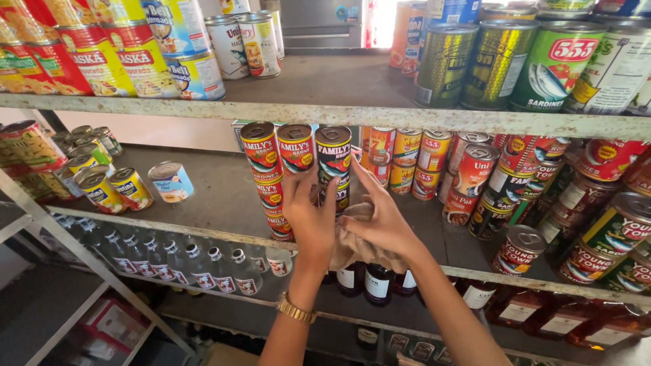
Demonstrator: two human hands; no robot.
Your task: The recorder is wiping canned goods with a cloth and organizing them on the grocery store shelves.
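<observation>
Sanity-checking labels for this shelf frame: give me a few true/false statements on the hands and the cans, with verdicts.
1. Both hands reach a stack of red-and-black labelled tins on the middle shelf. True.
2. The left hand wears a gold-coloured wristband. True.
3. The right hand holds a glass bottle. False: it holds a crumpled beige cloth against the stack.
4. The light blue tin on the middle shelf stands upright. False: it lies tilted on its side, its lid end showing.
5. Clear bottles with white caps stand on the shelf below. True.
</observation>
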